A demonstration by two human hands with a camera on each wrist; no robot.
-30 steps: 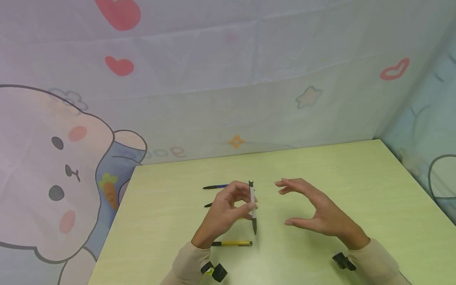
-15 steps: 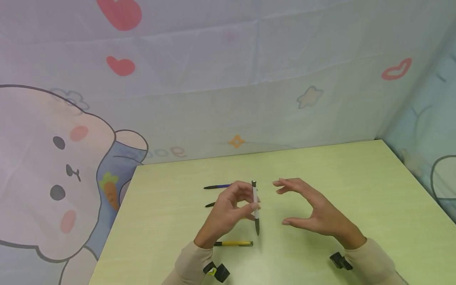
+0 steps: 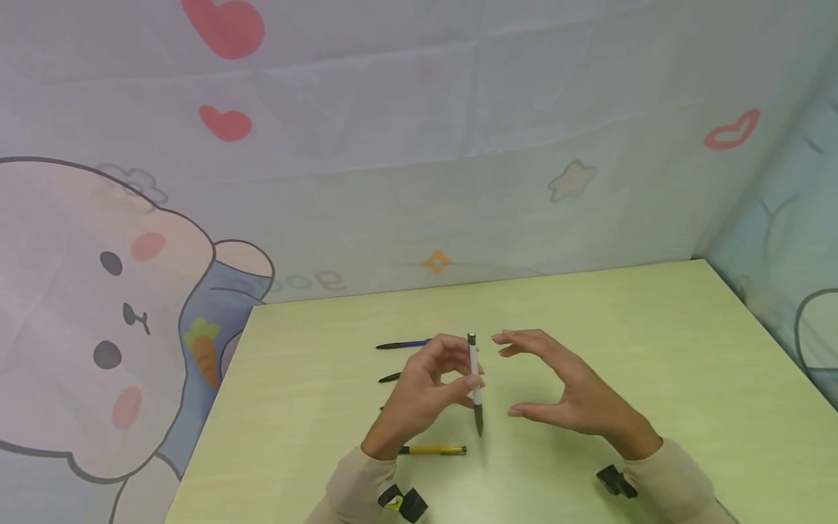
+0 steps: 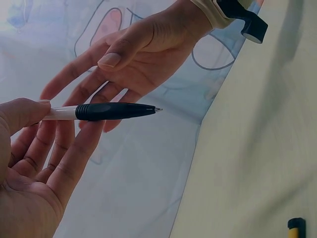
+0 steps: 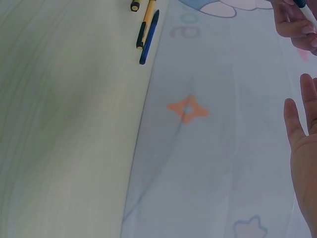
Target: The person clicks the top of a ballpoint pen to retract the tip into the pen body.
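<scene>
My left hand pinches a white pen with a black grip, held upright with its tip down just above the green table. In the left wrist view the pen lies between my thumb and fingertips. My right hand hovers just right of the pen, fingers relaxed and spread, holding nothing; it also shows in the left wrist view as the right hand. The right wrist view catches only the edge of my right hand.
Other pens lie on the table: a yellow pen near my left wrist, a blue-and-black pen farther back, and a dark one partly behind my left hand. A cartoon-printed fabric backdrop walls the table's far and right sides.
Both hands drifted slightly: the left hand and pen moved a little right, and the right hand moved left, closing the gap to the pen.
</scene>
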